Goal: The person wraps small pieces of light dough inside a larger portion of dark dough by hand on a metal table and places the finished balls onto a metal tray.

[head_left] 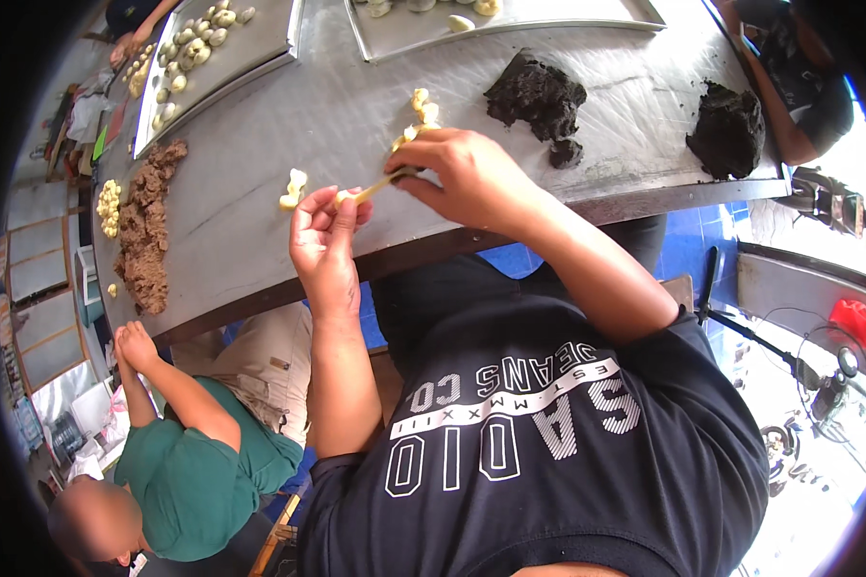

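Above the table's near edge, my left hand (327, 231) pinches one end of a pale yellow strip of dough (368, 191) between thumb and fingers. The strip runs up to my right hand (467, 178), whose fingertips close on its other end. A small dark piece (408, 172) shows at those fingertips; I cannot make out what it is. Small yellow dough pieces (420, 100) lie in a line just beyond my right hand. More yellow dough pieces (294, 188) lie just beyond my left fingers.
On the metal table (250, 221) sit a black dough lump (539, 94), another black lump (726, 130), a brown crumbly mass (146, 231) and a yellow cluster (109, 208). Trays (260, 62) with pale marbled balls stand at the back. A person in green (207, 442) is at left; others work around the table.
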